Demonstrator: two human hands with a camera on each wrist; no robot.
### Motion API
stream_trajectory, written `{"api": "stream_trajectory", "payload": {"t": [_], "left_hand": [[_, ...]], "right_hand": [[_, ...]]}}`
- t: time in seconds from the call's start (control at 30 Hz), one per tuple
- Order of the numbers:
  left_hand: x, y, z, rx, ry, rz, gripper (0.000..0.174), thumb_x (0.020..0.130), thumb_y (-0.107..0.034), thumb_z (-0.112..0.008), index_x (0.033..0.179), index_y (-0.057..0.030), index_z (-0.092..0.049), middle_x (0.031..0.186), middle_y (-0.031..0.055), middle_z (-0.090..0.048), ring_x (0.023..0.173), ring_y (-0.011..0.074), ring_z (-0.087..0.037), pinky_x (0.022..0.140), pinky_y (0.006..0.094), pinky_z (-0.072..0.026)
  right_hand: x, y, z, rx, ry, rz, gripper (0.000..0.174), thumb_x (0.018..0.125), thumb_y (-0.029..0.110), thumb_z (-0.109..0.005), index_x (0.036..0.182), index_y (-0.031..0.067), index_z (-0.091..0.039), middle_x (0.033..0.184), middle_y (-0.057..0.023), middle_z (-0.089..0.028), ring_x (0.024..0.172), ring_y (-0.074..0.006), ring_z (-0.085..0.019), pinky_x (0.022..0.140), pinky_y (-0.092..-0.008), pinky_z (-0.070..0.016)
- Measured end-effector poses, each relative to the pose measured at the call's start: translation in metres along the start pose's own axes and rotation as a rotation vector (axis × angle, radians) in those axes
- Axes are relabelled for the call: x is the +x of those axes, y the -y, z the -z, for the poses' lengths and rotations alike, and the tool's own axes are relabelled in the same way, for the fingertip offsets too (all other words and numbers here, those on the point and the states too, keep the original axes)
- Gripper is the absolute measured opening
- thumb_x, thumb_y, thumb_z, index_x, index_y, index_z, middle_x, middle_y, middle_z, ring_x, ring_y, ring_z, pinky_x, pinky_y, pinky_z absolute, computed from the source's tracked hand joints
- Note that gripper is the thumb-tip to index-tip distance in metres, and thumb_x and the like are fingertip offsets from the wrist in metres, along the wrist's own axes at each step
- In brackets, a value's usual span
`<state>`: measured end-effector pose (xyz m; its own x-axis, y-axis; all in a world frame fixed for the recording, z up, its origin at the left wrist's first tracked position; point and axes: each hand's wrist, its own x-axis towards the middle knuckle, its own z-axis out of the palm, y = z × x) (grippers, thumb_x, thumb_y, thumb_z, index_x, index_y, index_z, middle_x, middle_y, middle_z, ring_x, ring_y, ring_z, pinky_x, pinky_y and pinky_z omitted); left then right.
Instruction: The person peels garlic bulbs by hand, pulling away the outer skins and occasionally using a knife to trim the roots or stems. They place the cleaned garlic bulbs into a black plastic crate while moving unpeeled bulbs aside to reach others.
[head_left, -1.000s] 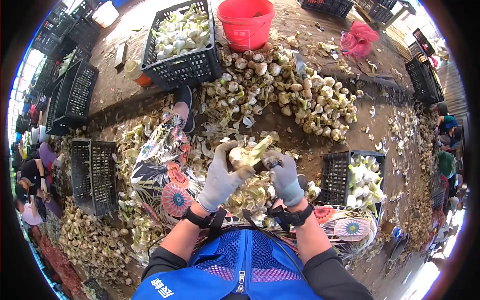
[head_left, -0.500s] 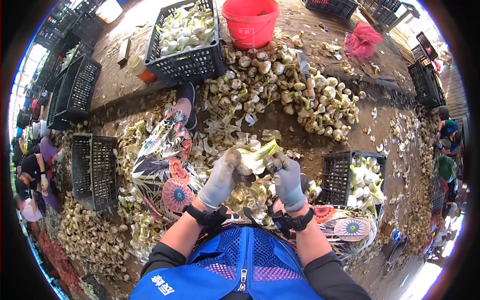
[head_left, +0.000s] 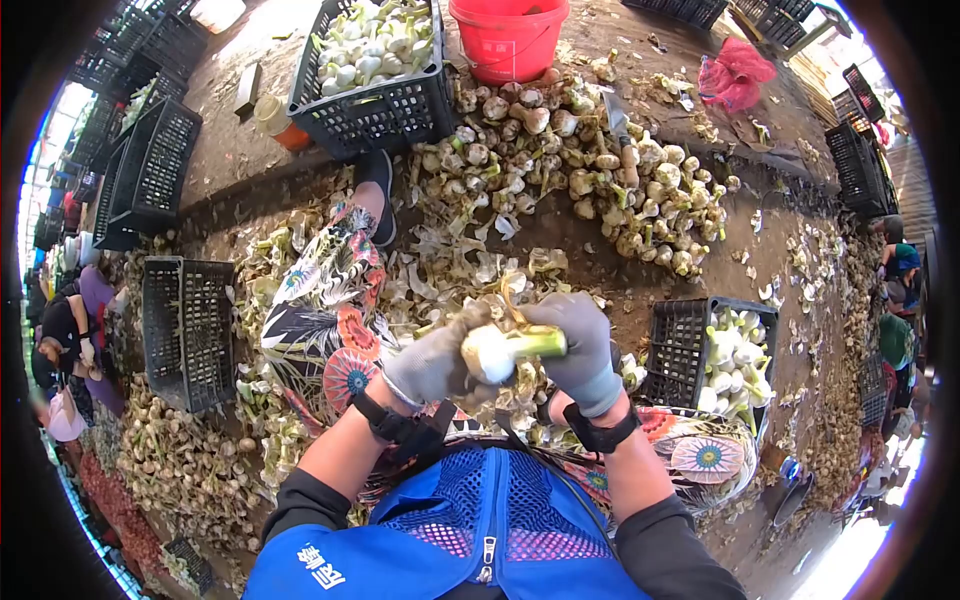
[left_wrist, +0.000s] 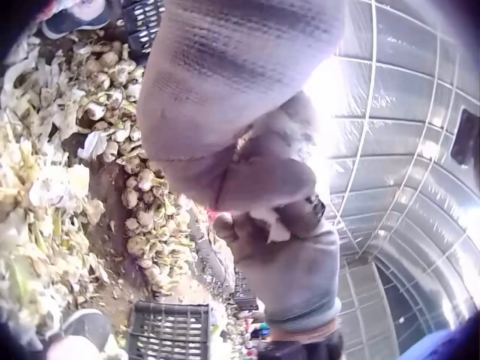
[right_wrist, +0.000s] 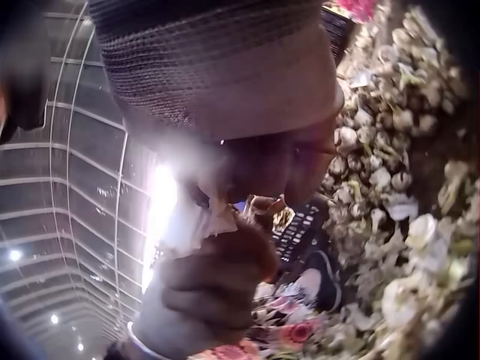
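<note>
A garlic bulb (head_left: pixel 490 353), white and smooth with a thick green stem (head_left: pixel 540 342), is between the two gloved hands over the person's lap. My left hand (head_left: pixel 430 366) holds the bulb from the left, its fingers partly hidden behind it. At the stem end, my right hand (head_left: pixel 576 345) has curled fingers that pinch brownish papery garlic skin (head_left: pixel 510 302). In the left wrist view, a pale scrap of skin (left_wrist: pixel 277 229) shows at the right hand's fingers. Both grey gloves are soiled at the fingertips.
Unpeeled garlic (head_left: pixel 660 185) lies heaped ahead, with a knife (head_left: pixel 622 140) on it. Crates of white garlic stand at front left (head_left: pixel 375 120) and right (head_left: pixel 680 350). A black crate (head_left: pixel 190 330) is at left, a red bucket (head_left: pixel 510 45) ahead. Loose skins litter the ground.
The bulb has turned from brownish and ragged to white, its stem swinging to point right. The right hand has moved up over the stem end, with skin trailing from its fingers.
</note>
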<state>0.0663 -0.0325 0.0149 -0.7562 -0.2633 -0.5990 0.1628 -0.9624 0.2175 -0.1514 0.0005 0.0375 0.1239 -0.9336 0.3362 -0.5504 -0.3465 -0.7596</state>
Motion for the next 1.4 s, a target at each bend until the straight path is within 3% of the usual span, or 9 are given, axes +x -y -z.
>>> {"api": "stream_trajectory", "payload": {"t": [0.1,0.17,0.3,0.57,0.77,0.93,1.2,1.3,1.4], "left_hand": [[-0.005,0.025,-0.027,0.622,0.049,-0.305,0.074,0.098,-0.071,-0.036,0.122,-0.0047,-0.061,0.096,0.012,-0.07,0.069,0.0207,-0.065,0.052,0.028,-0.0461],[0.0,0.022,-0.019,0.649,0.109,-0.141,0.076,0.1,-0.069,-0.032,0.132,-0.0039,-0.054,0.109,0.0146,-0.069,0.087,0.0244,-0.069,0.068,0.0315,-0.0555],[0.01,0.022,-0.016,-0.085,0.26,-0.184,0.061,0.106,-0.053,-0.032,0.143,-0.0052,-0.043,0.121,0.0173,-0.066,0.104,0.0288,-0.069,0.094,0.0463,-0.056],[0.018,0.024,-0.015,0.178,-0.323,-0.661,0.032,0.103,-0.015,-0.054,0.132,-0.0017,-0.056,0.115,0.0085,-0.066,0.099,0.0158,-0.065,0.088,0.0309,-0.0542],[-0.02,0.026,0.006,1.816,-0.289,-0.029,0.041,0.094,-0.04,-0.063,0.113,-0.0044,-0.068,0.095,0.0159,-0.071,0.09,0.0322,-0.069,0.083,0.0417,-0.0526],[0.005,0.025,-0.018,1.776,-0.64,-0.745,0.051,0.085,-0.046,-0.07,0.115,-0.006,-0.063,0.125,0.0221,-0.056,0.113,0.0424,-0.056,0.097,0.0489,-0.0453],[0.04,0.023,-0.023,1.879,-0.492,-0.682,0.026,0.087,-0.032,-0.065,0.083,-0.0063,-0.068,0.111,0.0154,-0.064,0.109,0.0383,-0.058,0.094,0.0455,-0.045],[0.034,0.021,-0.009,1.811,-0.675,-0.583,0.049,0.083,-0.033,-0.07,0.123,-0.0059,-0.061,0.125,0.023,-0.058,0.109,0.0405,-0.06,0.1,0.0461,-0.0433],[0.046,0.035,-0.028,1.287,-0.358,-0.668,0.066,0.086,-0.031,-0.073,0.138,-0.0014,-0.046,0.128,0.0197,-0.057,0.111,0.0279,-0.061,0.101,0.0404,-0.0446]], "right_hand": [[0.007,0.0,-0.01,-0.115,-0.08,0.129,0.049,0.064,-0.002,-0.073,0.111,0.0137,-0.073,0.084,-0.0067,-0.067,0.081,-0.0297,-0.064,0.075,-0.0373,-0.0478],[0.004,0.004,-0.012,0.281,-0.136,-0.206,0.059,0.073,0.003,-0.074,0.13,0.0063,-0.061,0.113,-0.0122,-0.065,0.097,-0.0258,-0.064,0.088,-0.0366,-0.0502],[-0.048,-0.049,0.001,0.437,-0.055,-0.521,0.069,0.081,0.024,-0.083,0.138,0.0027,-0.052,0.136,-0.0106,-0.055,0.117,-0.0209,-0.057,0.098,-0.0348,-0.0491],[-0.041,-0.02,-0.009,0.958,-0.308,-0.575,0.027,0.097,0.022,-0.067,0.11,-0.0017,-0.07,0.108,-0.0114,-0.07,0.102,-0.0178,-0.064,0.09,-0.0294,-0.0511],[-0.06,-0.057,-0.004,0.811,-0.646,-0.823,0.022,0.093,0.011,-0.069,0.111,-0.0009,-0.07,0.1,-0.0032,-0.07,0.087,-0.0099,-0.063,0.08,-0.0247,-0.0504],[-0.071,-0.058,-0.017,0.844,-0.621,-0.818,0.019,0.093,0.011,-0.069,0.107,-0.0019,-0.07,0.097,-0.0026,-0.07,0.086,-0.0094,-0.063,0.079,-0.0244,-0.0511],[-0.054,-0.037,-0.01,1.27,-0.706,-1.057,0.035,0.099,0.032,-0.062,0.103,-0.003,-0.068,0.095,-0.0089,-0.07,0.084,-0.0151,-0.068,0.075,-0.0316,-0.0566],[-0.075,-0.057,-0.016,1.13,-0.705,-1.023,0.034,0.098,0.03,-0.065,0.101,-0.0034,-0.069,0.093,-0.008,-0.071,0.082,-0.0135,-0.067,0.071,-0.0303,-0.0557],[-0.075,-0.046,-0.028,0.783,-0.656,-0.873,0.03,0.097,0.027,-0.068,0.099,-0.0032,-0.071,0.089,-0.0059,-0.071,0.079,-0.0115,-0.066,0.068,-0.0279,-0.0536]]}}
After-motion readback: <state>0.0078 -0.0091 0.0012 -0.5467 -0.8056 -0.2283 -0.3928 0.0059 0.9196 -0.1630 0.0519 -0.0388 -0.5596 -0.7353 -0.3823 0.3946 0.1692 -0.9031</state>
